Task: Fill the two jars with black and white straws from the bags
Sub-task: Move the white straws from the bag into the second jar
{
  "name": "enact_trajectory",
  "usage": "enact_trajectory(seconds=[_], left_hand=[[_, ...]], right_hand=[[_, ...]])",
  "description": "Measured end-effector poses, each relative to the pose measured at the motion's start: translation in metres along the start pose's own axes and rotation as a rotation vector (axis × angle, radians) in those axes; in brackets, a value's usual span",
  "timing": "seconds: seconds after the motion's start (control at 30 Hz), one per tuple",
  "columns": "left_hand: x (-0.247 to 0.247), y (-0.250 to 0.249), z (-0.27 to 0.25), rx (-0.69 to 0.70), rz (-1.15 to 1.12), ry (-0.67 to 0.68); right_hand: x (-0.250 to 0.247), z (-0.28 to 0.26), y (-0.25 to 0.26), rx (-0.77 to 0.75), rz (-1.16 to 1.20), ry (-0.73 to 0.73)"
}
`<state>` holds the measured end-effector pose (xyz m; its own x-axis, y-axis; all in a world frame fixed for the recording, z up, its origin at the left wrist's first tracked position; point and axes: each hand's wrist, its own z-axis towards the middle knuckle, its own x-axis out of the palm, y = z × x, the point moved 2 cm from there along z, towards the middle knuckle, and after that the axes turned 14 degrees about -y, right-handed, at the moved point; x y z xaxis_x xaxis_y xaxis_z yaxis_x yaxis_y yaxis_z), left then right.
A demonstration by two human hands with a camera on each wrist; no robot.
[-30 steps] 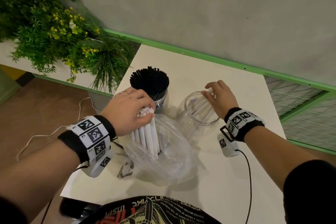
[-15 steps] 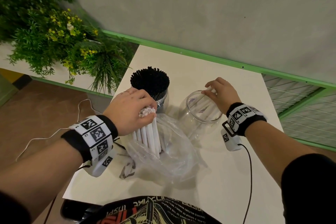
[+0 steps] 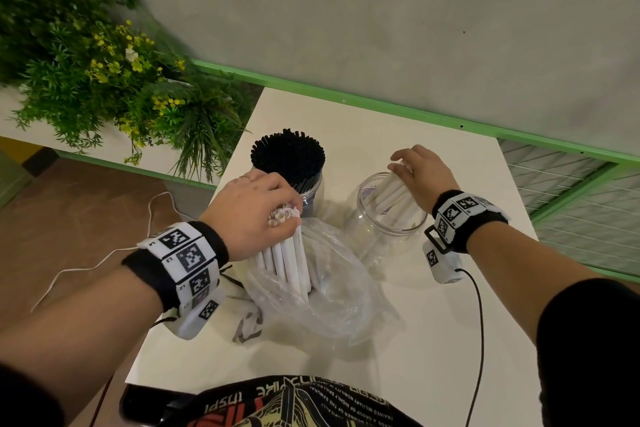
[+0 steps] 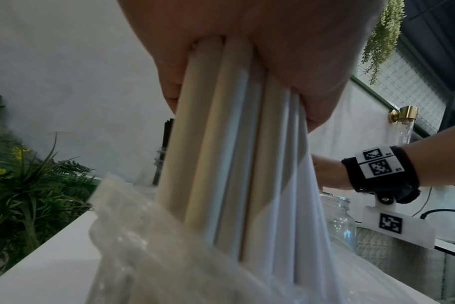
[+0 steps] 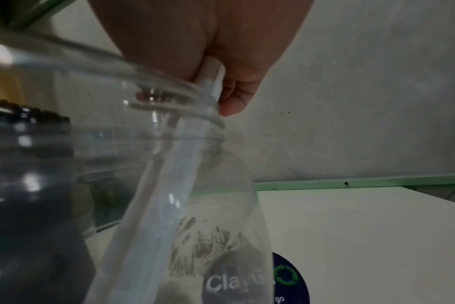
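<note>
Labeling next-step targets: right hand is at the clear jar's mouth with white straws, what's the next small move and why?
Probably let go: the right hand pinches a few white straws whose lower ends are already inside the clear jar. Releasing them frees it to take more from the bundle the left hand grips in the bag.

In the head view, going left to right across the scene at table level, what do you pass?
Plant → left hand gripping the bundle of white straws → clear jar with a few white straws inside → right hand at the jar's rim.
</note>
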<state>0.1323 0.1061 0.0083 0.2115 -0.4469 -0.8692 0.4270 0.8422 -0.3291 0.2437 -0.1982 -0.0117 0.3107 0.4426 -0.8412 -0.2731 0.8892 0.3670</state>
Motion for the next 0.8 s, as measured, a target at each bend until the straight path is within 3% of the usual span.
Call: enact_trajectory(seconds=[0.1, 0.23, 0.27, 0.33, 0.4, 0.47, 0.63, 0.8], left_hand=[[-0.001, 0.000, -0.001, -0.004, -0.007, -0.001], [-0.002, 0.001, -0.002, -0.017, -0.032, -0.009], [-0.003, 0.001, -0.003, -0.020, -0.046, -0.019], [-0.006, 0.001, -0.003, -0.022, -0.078, -0.018], [-0.011, 0.003, -0.003, -0.022, -0.128, 0.033], [-0.018, 0.008, -0.005, -0.010, -0.160, 0.094], [-0.024, 0.018, -0.026, -0.077, -0.188, 0.114], [-0.014, 0.013, -0.032, -0.174, -0.263, -0.003]], right_hand=[[-0.007, 0.000, 0.007, -0.033, -0.019, -0.046], [-0.029, -0.012, 0.055, -0.150, 0.135, -0.257], [-0.031, -0.021, 0.072, -0.177, 0.224, -0.242], [-0.023, -0.049, 0.104, -0.198, 0.400, -0.018], [-0.001, -0.079, 0.126, -0.114, 0.508, 0.294], [0.021, -0.100, 0.135, 0.003, 0.569, 0.441], [0.039, -0.107, 0.148, 0.091, 0.713, 0.367], [0.041, -0.105, 0.153, 0.157, 0.780, 0.326]])
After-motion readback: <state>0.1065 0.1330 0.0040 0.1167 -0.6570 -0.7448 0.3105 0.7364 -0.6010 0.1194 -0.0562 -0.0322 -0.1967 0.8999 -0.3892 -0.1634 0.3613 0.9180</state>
